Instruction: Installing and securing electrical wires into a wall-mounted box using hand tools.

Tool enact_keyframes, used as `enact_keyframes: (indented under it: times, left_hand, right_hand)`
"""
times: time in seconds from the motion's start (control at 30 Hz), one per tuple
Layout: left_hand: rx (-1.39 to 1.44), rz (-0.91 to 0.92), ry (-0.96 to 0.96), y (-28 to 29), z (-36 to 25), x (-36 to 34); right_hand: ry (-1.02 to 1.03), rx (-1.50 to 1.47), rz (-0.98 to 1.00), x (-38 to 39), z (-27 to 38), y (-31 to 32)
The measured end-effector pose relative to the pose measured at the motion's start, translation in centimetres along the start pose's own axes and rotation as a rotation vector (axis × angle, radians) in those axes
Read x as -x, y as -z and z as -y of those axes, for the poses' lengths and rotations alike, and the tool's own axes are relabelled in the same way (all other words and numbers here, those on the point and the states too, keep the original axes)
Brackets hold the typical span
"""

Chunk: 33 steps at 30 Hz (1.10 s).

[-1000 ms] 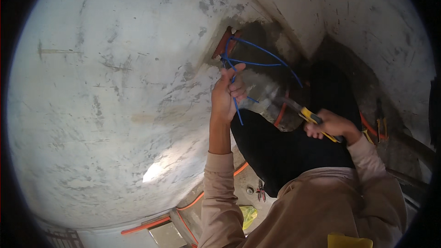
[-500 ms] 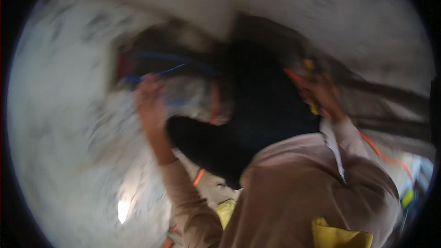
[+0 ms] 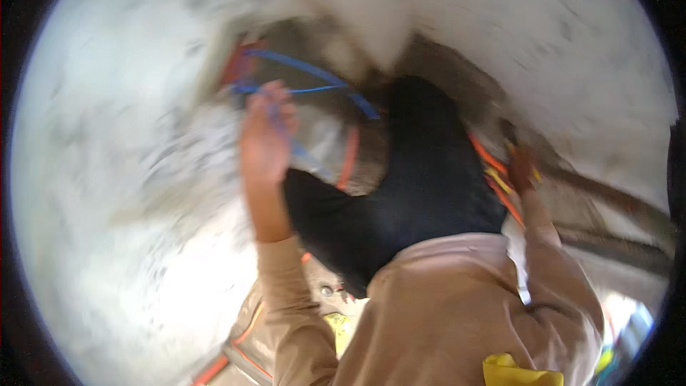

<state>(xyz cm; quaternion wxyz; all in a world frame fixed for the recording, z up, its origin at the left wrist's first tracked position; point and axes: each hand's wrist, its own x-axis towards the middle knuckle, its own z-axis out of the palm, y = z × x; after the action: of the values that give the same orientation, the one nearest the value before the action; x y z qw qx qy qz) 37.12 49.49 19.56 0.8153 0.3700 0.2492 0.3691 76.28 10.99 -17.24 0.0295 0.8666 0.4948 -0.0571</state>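
My left hand (image 3: 263, 144) is raised against the wall recess, its fingers curled with a blue cable (image 3: 309, 155) running across them. Another blue length (image 3: 304, 66) arcs from a red box (image 3: 234, 64) set in the wall, just beyond my fingertips. My right hand (image 3: 524, 166) is low on the right, beside my black-trousered leg (image 3: 436, 171). Its fingers are closed around something with yellow parts and a dark end, too blurred to name. An orange cable (image 3: 486, 151) passes right beside that hand.
A rough whitish wall (image 3: 128, 157) fills the left. Another pale wall surface (image 3: 572, 64) slopes along the upper right, above a dark ledge (image 3: 614, 193). An orange strip (image 3: 349, 157) stands between the recess and my leg. A bag with orange trim (image 3: 246, 329) lies at lower left.
The view has shifted, so the recess and red box sit higher and further right. My left hand remains by the blue cable. My right hand appears lower, its yellow item now mostly covered.
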Motion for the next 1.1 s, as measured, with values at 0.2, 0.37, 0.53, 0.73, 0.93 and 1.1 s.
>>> enact_keyframes:
  times: [0.2,0.37,0.53,0.73,0.93,1.1]
  left_hand:
    - [-0.308,-0.337,-0.044,-3.4,-0.2,0.8]
    - [-0.356,-0.369,-0.083,-4.6,-0.2,0.1]
    - [-0.346,-0.282,-0.154,-4.0,0.2,-0.9]
    - [-0.235,-0.309,-0.118,-3.5,0.5,-1.4]
    - [-0.067,-0.31,-0.069,-3.1,0.4,-2.3]
    - [-0.147,-0.281,-0.122,-4.3,1.4,-1.9]
  right_hand:
    - [-0.203,-0.602,-0.083,-7.2,7.3,12.7]
    - [0.517,-1.391,-0.271,-6.8,27.2,36.6]
    - [0.449,-1.6,-0.029,-10.4,35.9,40.2]
    - [0.509,-1.553,-0.236,-11.4,36.7,38.6]
    - [0.535,-1.738,0.199,-13.8,34.8,37.9]
    - [0.544,-1.654,0.156,-15.2,33.5,39.9]
